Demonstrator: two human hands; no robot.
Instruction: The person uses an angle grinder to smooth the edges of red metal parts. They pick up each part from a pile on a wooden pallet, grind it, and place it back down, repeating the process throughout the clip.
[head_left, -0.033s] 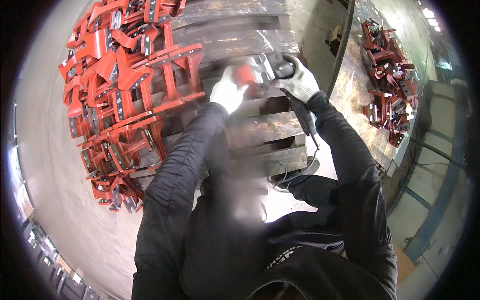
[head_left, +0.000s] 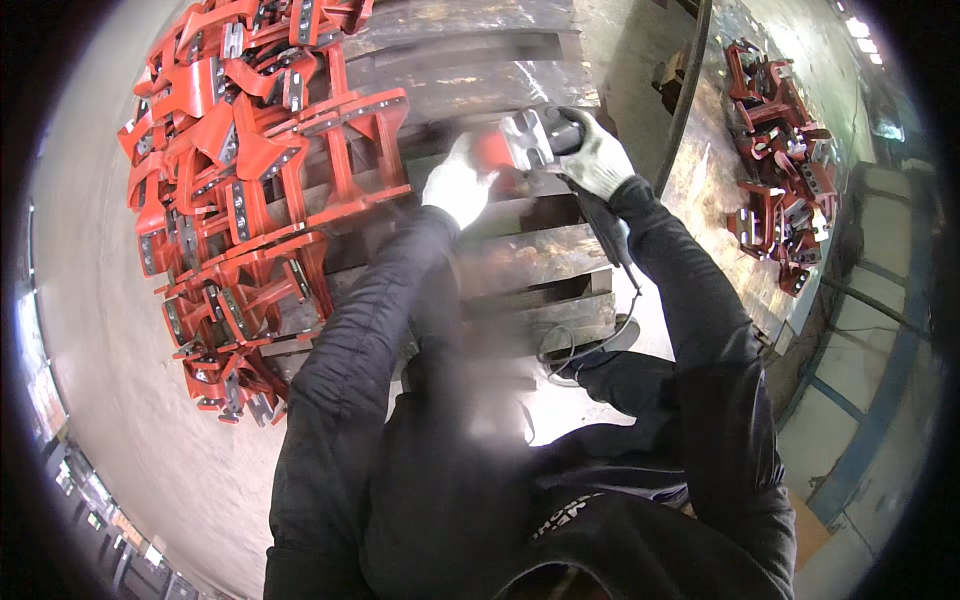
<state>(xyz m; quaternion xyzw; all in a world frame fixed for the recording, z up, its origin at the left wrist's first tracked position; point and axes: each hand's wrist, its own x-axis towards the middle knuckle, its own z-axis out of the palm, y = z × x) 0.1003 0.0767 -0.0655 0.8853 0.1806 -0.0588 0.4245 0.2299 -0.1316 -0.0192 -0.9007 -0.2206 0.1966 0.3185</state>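
Observation:
My left hand, in a white glove, is closed on the left side of a bracket. This bracket is red at that end, with a notched bare-metal face on the right. My right hand, also gloved, grips a dark corded power tool that looks like an angle grinder. The tool's head is right beside the metal face; whether they touch, I cannot tell. Its body slopes down under my right wrist to a cable. A blurred smear covers part of the middle of the view.
Many red brackets are piled at the left on a worn wooden pallet. To the right, a stained tabletop carries a second heap of red parts. The cable loops near my shoe.
My right hand and the power tool have shifted slightly left. The bracket's metal face has tilted a little. Both piles are unmoved.

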